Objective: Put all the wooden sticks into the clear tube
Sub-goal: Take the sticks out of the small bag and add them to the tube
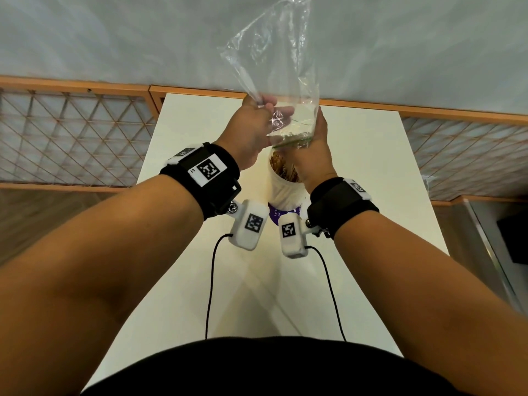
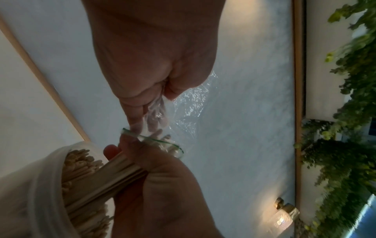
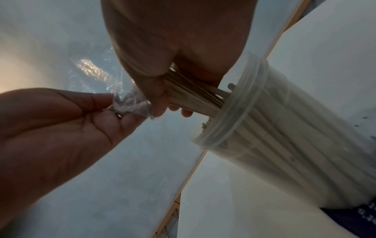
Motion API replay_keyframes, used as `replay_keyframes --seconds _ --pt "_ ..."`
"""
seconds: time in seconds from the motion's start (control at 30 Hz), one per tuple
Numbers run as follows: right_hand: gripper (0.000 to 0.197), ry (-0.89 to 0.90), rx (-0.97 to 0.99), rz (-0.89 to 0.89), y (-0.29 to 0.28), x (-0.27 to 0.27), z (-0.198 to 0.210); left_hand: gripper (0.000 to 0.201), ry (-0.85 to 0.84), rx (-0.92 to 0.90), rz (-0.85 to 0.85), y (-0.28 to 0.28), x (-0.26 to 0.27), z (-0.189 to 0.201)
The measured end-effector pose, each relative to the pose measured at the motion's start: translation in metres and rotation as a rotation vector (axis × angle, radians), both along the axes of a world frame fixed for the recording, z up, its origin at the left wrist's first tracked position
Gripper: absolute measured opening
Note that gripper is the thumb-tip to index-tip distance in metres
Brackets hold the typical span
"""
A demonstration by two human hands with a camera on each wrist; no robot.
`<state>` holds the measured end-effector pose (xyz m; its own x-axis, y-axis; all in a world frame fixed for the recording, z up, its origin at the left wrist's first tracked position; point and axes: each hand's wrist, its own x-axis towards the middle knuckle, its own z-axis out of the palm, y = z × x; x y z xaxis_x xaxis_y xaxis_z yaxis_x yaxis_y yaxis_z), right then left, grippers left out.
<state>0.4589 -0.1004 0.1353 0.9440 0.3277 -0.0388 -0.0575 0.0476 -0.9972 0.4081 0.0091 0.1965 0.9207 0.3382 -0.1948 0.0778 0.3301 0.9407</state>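
A clear tube [image 1: 281,187] stands upright on the white table [image 1: 371,181], packed with wooden sticks [image 1: 278,165]. My right hand [image 1: 313,138] grips a bundle of wooden sticks [image 3: 191,96] whose lower ends reach into the tube's mouth [image 3: 230,112]. The bundle's upper ends are still inside a clear plastic bag [image 1: 271,58] with a green zip edge [image 2: 154,140]. My left hand [image 1: 264,108] pinches the bag's film [image 2: 157,103] just above the tube and holds it raised. In the left wrist view the bundle [image 2: 114,182] slants down into the tube [image 2: 36,185].
A purple label [image 1: 274,214] wraps the tube's base. Wooden lattice railings [image 1: 71,132] run along the table's far side, with a pale wall behind. Cables [image 1: 211,281] hang from both wrist cameras over the near table. Green foliage [image 2: 346,112] shows off to one side.
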Motion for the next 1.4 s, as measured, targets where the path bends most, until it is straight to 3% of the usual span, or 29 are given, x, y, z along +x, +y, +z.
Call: replay_keyframes --seconds 0.07,0.17,0.4,0.47,0.57,0.7,0.8,0.93,1.0,1.1,1.23,1.4 --pt "0.11 -0.016 -0.163 0.056 -0.001 0.001 -0.006 0.016 -0.016 -0.059 0.012 -0.002 0.001 0.002" --pt "0.102 -0.061 -0.401 0.084 -0.004 0.002 -0.018 0.015 -0.037 -0.128 0.005 -0.007 0.002 0.002" --pt "0.094 -0.267 -0.278 -0.122 -0.014 0.001 -0.005 0.015 -0.071 -0.094 0.133 0.004 0.002 0.005" --pt "0.073 -0.341 -0.334 -0.137 -0.015 0.001 -0.002 0.015 -0.064 -0.109 0.2 0.013 -0.001 0.005" --pt "0.024 -0.533 -0.549 -0.054 -0.016 0.002 -0.003 0.014 -0.046 -0.141 0.279 0.024 -0.005 0.0" --pt "0.033 -0.657 -0.894 0.182 -0.017 0.005 -0.013 0.015 -0.045 -0.16 0.318 0.036 -0.012 -0.007" --pt "0.04 -0.645 -0.931 0.35 -0.022 0.009 -0.013 0.015 -0.037 -0.162 0.341 0.044 -0.016 -0.01" --pt "0.049 -0.637 -0.747 0.163 -0.041 -0.003 -0.006 0.012 -0.047 -0.184 0.36 0.053 -0.019 -0.015" --pt "0.049 -0.705 -0.756 0.105 -0.049 -0.012 -0.005 0.014 -0.042 -0.202 0.381 0.055 -0.022 -0.018" --pt "0.055 -0.849 -0.982 0.276 -0.049 -0.022 -0.017 0.016 -0.04 -0.216 0.376 0.05 -0.023 -0.02" --pt "0.057 -0.803 -1.275 0.46 -0.046 -0.019 -0.027 0.016 -0.019 -0.202 0.334 0.04 -0.024 -0.024" --pt "0.049 -0.869 -1.047 0.326 -0.046 -0.019 -0.018 0.015 -0.027 -0.209 0.299 0.036 -0.028 -0.028"
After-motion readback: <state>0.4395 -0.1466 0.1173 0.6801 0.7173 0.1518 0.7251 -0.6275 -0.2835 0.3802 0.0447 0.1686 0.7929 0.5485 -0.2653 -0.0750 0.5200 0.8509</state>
